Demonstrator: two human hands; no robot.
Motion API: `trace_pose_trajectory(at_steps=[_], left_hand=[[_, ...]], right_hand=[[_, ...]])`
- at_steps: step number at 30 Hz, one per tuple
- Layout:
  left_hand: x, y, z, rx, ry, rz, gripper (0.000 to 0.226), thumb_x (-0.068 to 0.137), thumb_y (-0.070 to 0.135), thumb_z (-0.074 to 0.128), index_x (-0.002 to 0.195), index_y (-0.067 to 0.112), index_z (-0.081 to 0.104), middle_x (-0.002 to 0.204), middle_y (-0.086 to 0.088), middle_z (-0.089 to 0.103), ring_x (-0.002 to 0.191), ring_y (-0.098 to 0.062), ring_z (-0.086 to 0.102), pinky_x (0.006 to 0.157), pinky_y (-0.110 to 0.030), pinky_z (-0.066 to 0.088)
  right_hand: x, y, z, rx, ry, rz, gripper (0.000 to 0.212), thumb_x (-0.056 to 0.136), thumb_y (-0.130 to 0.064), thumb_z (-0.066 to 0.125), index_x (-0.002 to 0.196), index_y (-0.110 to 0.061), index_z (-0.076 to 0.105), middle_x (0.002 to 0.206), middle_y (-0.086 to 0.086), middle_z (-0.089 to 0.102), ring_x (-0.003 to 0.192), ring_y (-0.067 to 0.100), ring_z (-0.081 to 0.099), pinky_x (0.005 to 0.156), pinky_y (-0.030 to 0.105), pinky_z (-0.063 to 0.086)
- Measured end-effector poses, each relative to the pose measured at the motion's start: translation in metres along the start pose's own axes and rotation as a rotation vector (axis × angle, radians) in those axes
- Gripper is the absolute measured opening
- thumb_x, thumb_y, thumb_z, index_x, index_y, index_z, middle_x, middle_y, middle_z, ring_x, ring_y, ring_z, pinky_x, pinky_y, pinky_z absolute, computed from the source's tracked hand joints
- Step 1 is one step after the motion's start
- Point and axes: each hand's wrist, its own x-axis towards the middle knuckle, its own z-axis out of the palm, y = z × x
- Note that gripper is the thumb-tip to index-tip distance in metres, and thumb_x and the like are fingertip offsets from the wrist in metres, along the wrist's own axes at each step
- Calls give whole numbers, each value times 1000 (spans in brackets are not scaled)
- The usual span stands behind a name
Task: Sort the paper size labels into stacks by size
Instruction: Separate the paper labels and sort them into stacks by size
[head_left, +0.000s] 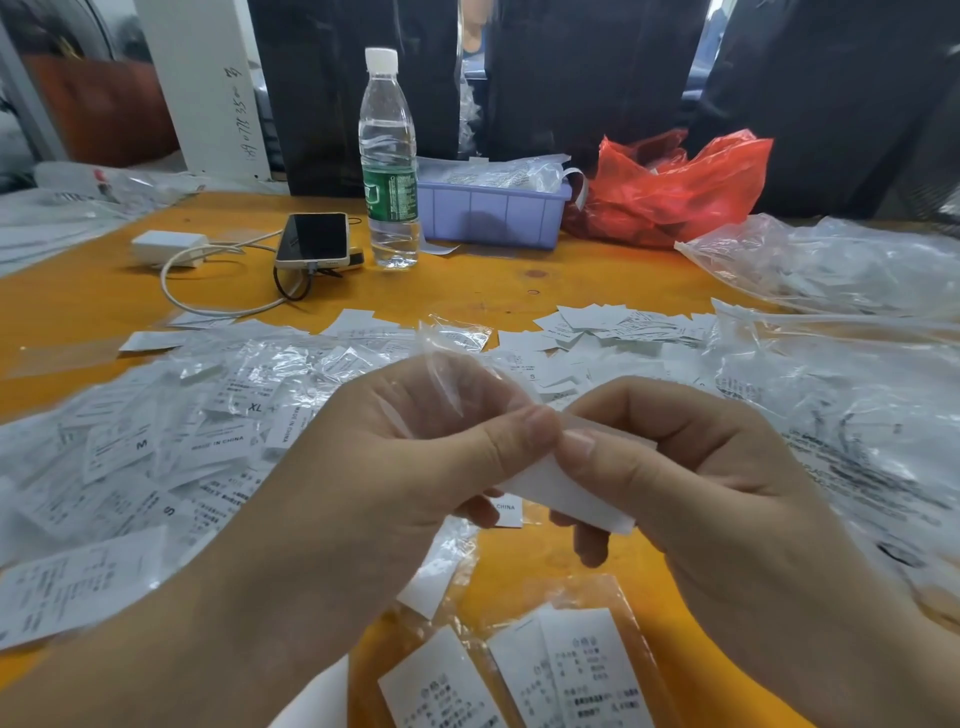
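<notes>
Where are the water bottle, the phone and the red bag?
water bottle (388, 156), head view, clear middle of its body
phone (313, 240), head view, dark screen
red bag (670, 187), head view, crumpled front

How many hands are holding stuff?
2. The left hand pinches a clear plastic sleeve; the right hand pinches a white label. Both meet at the middle, above the table.

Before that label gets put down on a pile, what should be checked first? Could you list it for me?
1. Label held by both hands: ok, left hand and right hand pinch it.
2. Label out of its clear sleeve: ok, sleeve sits in the left hand.
3. Size letter readable: cannot tell, blank side faces up.
4. Stack for that size: cannot tell, table shows loose heaps.
5. Bottle clear of hands: ok.
</notes>
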Motion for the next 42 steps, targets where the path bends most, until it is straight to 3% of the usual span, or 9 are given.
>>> trace_pose_trajectory(at_steps=[3, 9, 13, 18, 21, 27, 32, 37, 42], left_hand=[[1, -3, -3, -20, -8, -4, 8, 63, 29, 77, 57, 28, 71, 63, -1, 68, 60, -15, 64, 50, -20, 50], [-4, -1, 3, -24, -35, 47, 27, 53, 25, 94, 65, 23, 70, 65, -1, 70, 57, -11, 66, 46, -18, 48], [-4, 0, 3, 11, 65, 21, 37, 41, 31, 89, 72, 25, 70, 66, -3, 70, 56, -9, 65, 46, -16, 48], [-8, 1, 1, 385, 320, 218, 61, 42, 67, 83, 95, 52, 55, 95, 18, 65, 84, -4, 65, 57, -26, 55], [-9, 1, -2, 471, 314, 351, 48, 53, 56, 78, 97, 47, 58, 89, 13, 66, 82, -13, 66, 62, -28, 55], [-5, -6, 5, 160, 224, 174, 36, 51, 24, 93, 80, 32, 72, 72, 1, 72, 65, -12, 69, 58, -24, 58], [-1, -4, -4, -155, 294, 127, 23, 48, 31, 79, 68, 24, 73, 64, -3, 67, 59, -16, 68, 56, -24, 57], [2, -5, -11, -131, 296, 147, 17, 57, 30, 79, 70, 23, 71, 65, -2, 69, 62, -19, 69, 60, -31, 58], [0, -4, -6, -130, 318, 182, 11, 58, 32, 77, 66, 27, 71, 61, 3, 66, 59, -15, 67, 60, -28, 57]], right_hand=[[1, 0, 0, -15, -1, -5, 22, 76, -37, 66, 84, -19, 76, 64, 6, 65, 55, 21, 60, 51, 27, 48], [1, 4, 1, -35, 30, 22, 31, 66, -41, 81, 95, -28, 75, 64, 10, 68, 51, 23, 61, 50, 29, 49], [0, 2, 2, -73, 41, -5, 22, 71, -40, 73, 87, -25, 76, 69, 12, 69, 53, 25, 61, 48, 29, 48], [0, 2, -2, -110, 113, -5, 9, 77, -28, 70, 82, -24, 76, 66, 8, 69, 53, 25, 62, 49, 26, 47], [2, 2, -2, -98, 126, -5, 9, 76, -27, 69, 81, -24, 76, 64, 7, 68, 52, 25, 62, 47, 27, 47], [1, 6, -2, -102, 116, 19, 10, 75, -26, 68, 81, -28, 76, 65, 7, 69, 51, 24, 62, 47, 26, 47], [3, 10, -1, -68, -13, 127, 21, 74, -29, 72, 95, -32, 74, 65, 6, 69, 53, 21, 61, 51, 26, 48], [6, 10, 2, 95, -210, 302, 33, 74, -25, 77, 106, -32, 69, 65, 5, 68, 56, 22, 57, 49, 24, 47], [8, 8, 6, 172, -273, 315, 6, 77, -21, 74, 83, -21, 76, 65, 6, 66, 53, 18, 54, 47, 22, 46]])
